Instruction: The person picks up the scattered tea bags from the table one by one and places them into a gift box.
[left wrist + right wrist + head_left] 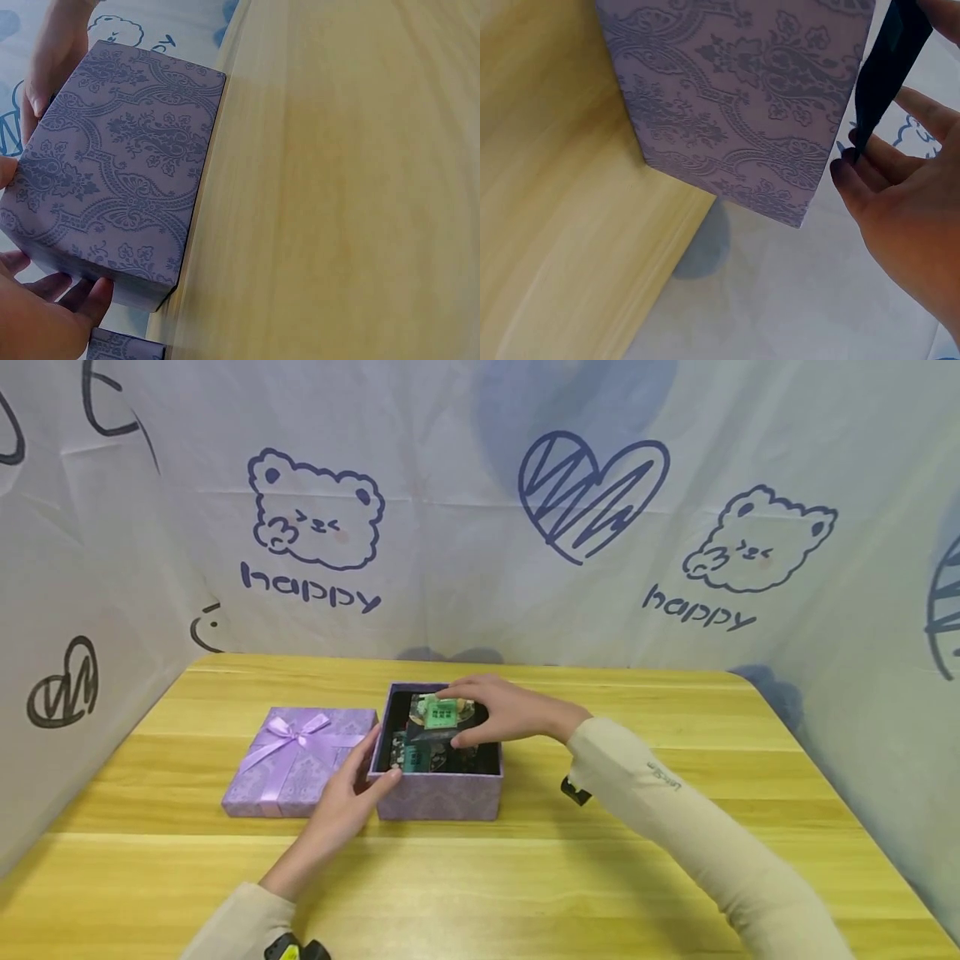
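My right hand [501, 714] pinches a green packet [438, 713] inside the box [438, 793]; left hand [347, 802] steadies its wall, fingers relaxed. Only the head view shows the packet.

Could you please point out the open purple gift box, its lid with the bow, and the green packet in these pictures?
open purple gift box [438, 797], head view, on its patterned front wall.
lid with the bow [258, 789], head view, on its patterned top near the front edge.
green packet [441, 713], head view, on its printed face under the right hand's fingers.
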{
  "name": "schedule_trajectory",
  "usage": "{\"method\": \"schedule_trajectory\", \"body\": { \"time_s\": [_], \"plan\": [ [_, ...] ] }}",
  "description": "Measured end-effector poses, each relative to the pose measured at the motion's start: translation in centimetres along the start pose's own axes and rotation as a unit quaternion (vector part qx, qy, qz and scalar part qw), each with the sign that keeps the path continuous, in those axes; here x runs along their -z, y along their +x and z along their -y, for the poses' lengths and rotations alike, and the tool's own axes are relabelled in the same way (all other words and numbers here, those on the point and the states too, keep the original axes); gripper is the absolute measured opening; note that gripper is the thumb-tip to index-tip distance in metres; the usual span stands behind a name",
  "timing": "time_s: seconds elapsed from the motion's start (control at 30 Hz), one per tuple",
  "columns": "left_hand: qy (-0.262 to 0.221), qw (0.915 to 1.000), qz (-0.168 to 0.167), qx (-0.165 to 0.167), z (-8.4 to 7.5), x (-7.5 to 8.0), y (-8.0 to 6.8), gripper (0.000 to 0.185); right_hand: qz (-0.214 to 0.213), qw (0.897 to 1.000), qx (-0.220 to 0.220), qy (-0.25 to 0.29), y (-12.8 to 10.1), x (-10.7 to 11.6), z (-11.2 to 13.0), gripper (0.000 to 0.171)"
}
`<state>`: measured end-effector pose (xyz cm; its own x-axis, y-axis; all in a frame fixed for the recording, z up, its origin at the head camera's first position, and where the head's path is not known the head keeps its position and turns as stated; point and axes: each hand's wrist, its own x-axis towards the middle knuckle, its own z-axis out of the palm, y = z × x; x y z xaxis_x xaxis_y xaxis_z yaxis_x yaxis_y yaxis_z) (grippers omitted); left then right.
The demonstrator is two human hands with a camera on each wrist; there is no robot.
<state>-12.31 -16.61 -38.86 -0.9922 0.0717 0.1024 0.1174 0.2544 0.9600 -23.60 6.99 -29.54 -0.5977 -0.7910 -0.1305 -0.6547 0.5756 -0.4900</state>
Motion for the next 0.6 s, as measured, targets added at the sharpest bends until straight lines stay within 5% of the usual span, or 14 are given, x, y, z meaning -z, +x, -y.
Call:
{"method": "schedule_trajectory", "body": {
  "time_s": [0.6],
  "plan": [
    [-0.005, 0.9999, 0.010, -0.006, -0.3, -0.1, 0.1, 0.070, 0.021, 1.000, -0.006, -0.002, 1.7, -0.4, -1.1, 0.067]
  ]
}}
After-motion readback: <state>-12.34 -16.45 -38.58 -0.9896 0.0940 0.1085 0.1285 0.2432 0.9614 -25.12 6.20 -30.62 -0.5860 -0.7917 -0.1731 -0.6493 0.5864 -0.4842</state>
